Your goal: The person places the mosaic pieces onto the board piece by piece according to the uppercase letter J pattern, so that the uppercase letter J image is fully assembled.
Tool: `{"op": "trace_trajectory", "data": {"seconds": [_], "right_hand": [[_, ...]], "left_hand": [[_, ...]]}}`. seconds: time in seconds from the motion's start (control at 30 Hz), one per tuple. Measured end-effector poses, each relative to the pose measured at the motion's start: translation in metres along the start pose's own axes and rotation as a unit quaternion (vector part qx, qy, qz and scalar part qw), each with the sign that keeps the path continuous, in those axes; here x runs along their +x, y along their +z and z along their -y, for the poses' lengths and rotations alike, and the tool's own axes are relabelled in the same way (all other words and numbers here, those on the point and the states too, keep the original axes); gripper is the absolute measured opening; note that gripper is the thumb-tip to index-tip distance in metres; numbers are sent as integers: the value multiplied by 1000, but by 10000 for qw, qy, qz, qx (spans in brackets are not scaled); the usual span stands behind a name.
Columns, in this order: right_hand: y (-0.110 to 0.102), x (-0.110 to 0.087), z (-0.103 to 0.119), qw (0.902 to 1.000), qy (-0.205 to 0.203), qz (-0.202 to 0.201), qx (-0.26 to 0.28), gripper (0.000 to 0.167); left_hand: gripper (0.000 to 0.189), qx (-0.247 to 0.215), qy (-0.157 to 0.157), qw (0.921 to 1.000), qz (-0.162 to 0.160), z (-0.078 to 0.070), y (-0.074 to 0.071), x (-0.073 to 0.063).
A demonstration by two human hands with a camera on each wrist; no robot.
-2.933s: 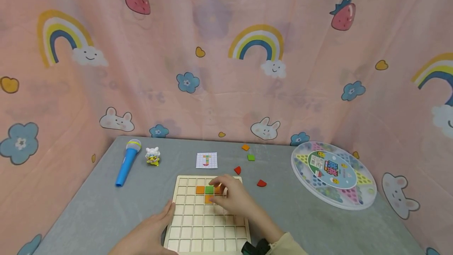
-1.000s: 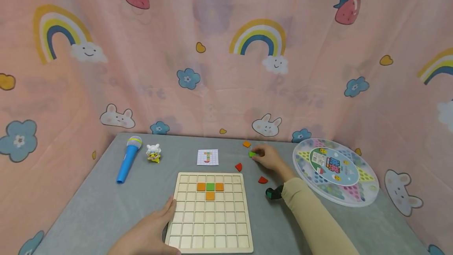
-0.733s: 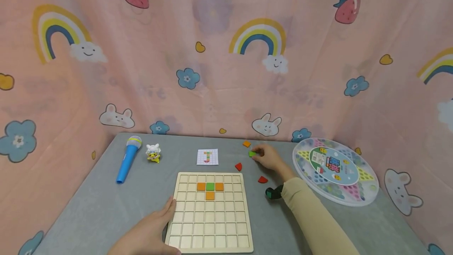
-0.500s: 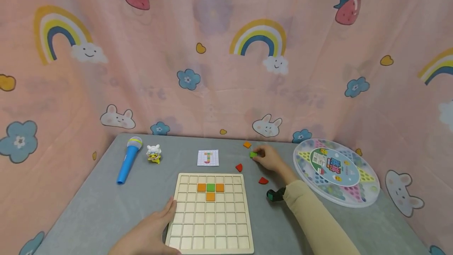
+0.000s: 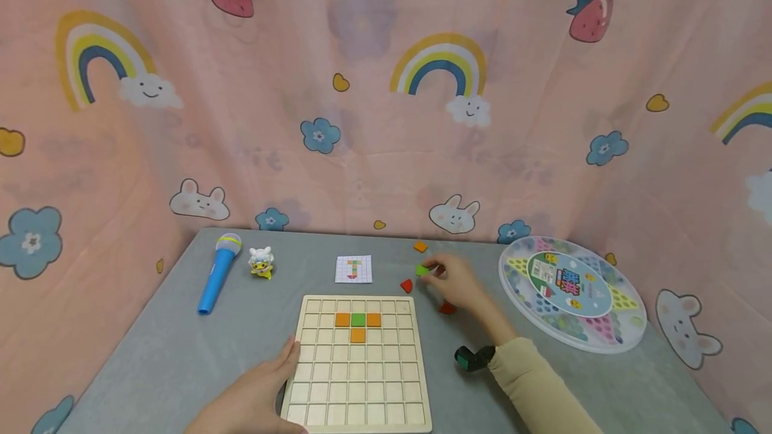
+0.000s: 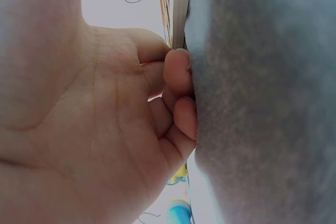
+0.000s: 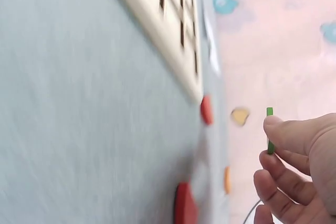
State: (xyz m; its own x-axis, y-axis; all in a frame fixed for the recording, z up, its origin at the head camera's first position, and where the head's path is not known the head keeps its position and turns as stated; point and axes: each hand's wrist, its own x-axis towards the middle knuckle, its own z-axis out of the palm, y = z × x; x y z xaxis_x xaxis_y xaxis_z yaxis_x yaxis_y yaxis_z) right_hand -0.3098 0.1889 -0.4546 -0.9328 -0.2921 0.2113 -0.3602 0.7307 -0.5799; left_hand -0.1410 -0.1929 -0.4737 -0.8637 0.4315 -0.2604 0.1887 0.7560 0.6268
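My right hand [image 5: 456,282] pinches a small green square tile [image 5: 421,270] above the far side of the table. In the right wrist view the tile [image 7: 270,112] is edge-on between thumb and fingertips. A wooden grid board [image 5: 356,380] lies before me. Set in its upper cells are a green tile [image 5: 358,320], an orange tile [image 5: 342,320] on its left, another orange tile [image 5: 374,320] on its right and one more orange tile [image 5: 358,335] below. My left hand [image 5: 250,394] rests against the board's left edge, its fingertips bent in the left wrist view.
Loose pieces lie beyond the board: an orange tile [image 5: 420,246], a red piece [image 5: 407,285] and a red piece [image 5: 447,308] partly under my right hand. A pattern card [image 5: 353,269], toy figure [image 5: 261,262], blue microphone [image 5: 218,280] and round game box [image 5: 567,297] stand around.
My right hand left the board, reached the loose green tile, and has now lifted it slightly and brought it left and nearer. The right orange tile lies uncovered. My left hand stays put.
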Motion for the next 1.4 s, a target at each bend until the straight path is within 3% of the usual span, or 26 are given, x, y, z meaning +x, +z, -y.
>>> {"op": "trace_trajectory", "data": {"seconds": [0.43,0.97,1.23,1.4], "right_hand": [[2,-28,49,9978,-527,-336,229,21],[5,-42,62,9973,-554,-404,262,21],[14,-46,69,9970,-679,-235,279,18],[22,-52,79,9943,-976,60,413,18]], "left_hand": [[133,101,158,9998,-69,2,0,-1],[132,108,142,9998,-63,0,0,0],[131,100,192,9998,-15,3,1,0],[131,85,208,9997,-16,3,0,0]]}}
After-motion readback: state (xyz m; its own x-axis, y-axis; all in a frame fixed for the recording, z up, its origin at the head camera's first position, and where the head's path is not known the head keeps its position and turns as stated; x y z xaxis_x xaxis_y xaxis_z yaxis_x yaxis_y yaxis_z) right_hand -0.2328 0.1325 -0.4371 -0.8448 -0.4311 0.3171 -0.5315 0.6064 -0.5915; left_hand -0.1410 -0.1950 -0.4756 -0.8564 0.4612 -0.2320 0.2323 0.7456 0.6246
